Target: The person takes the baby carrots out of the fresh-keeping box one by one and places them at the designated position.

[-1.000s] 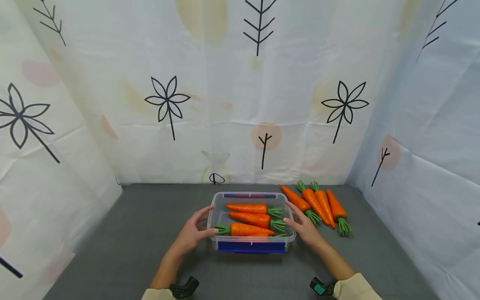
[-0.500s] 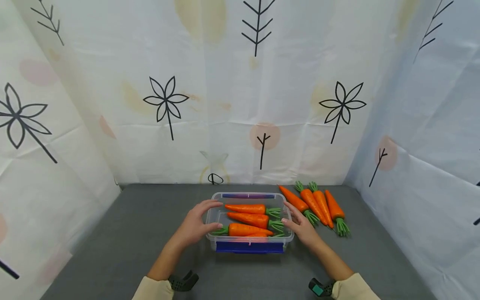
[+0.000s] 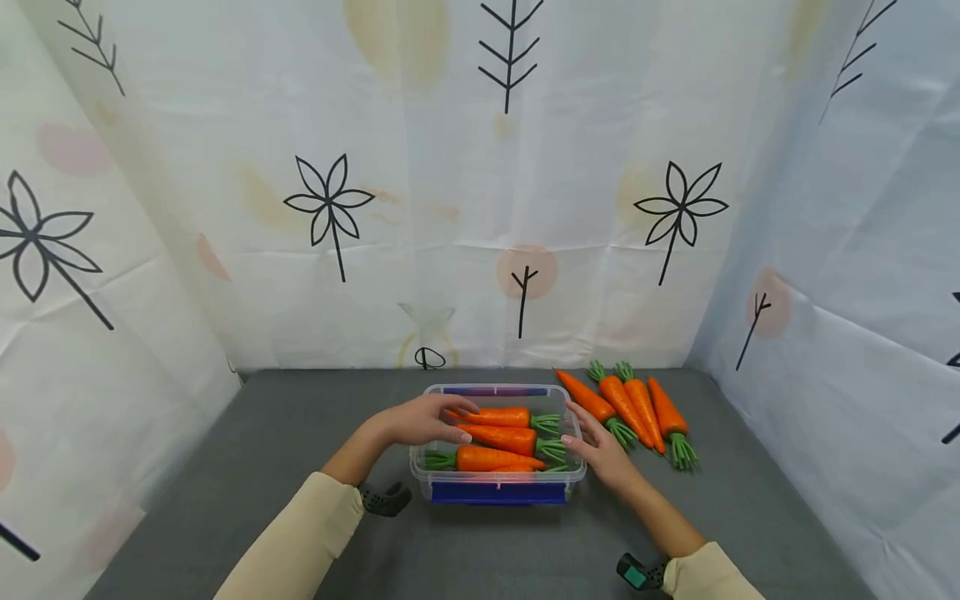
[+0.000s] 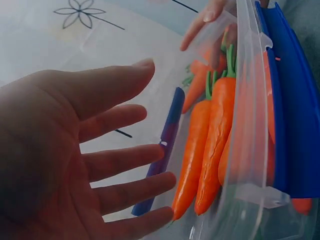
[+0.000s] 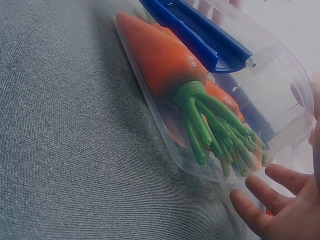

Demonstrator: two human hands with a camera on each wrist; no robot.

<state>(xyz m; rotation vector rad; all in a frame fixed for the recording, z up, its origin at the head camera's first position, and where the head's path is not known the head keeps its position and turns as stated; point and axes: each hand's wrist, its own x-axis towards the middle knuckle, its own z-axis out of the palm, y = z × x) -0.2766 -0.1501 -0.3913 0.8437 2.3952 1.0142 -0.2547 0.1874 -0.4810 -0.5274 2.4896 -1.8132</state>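
A clear plastic food container point(image 3: 422, 479) with blue latches stands on the grey table, its top uncovered. Several orange carrots point(image 3: 491, 457) with green stems lie inside it. My left hand point(image 3: 420, 422) hovers over the container's left side, fingers apart and holding nothing; in the left wrist view the palm and spread fingers show beside the carrots point(image 4: 217, 142). At the right end, my right hand point(image 3: 613, 462) holds the container wall, thumb over the rim and fingers along the outside. In the right wrist view those fingers point(image 5: 267, 196) look loosely spread beside the wall.
Several more carrots point(image 3: 637, 408) lie in a loose group behind and to the right of the container, close to my right hand. Patterned white cloth point(image 3: 465, 192) hangs at the back and both sides of the grey table point(image 3: 300, 442).
My left hand has left the container's left side and moved up and to the right, over the carrots inside. The right hand and the container have stayed in place.
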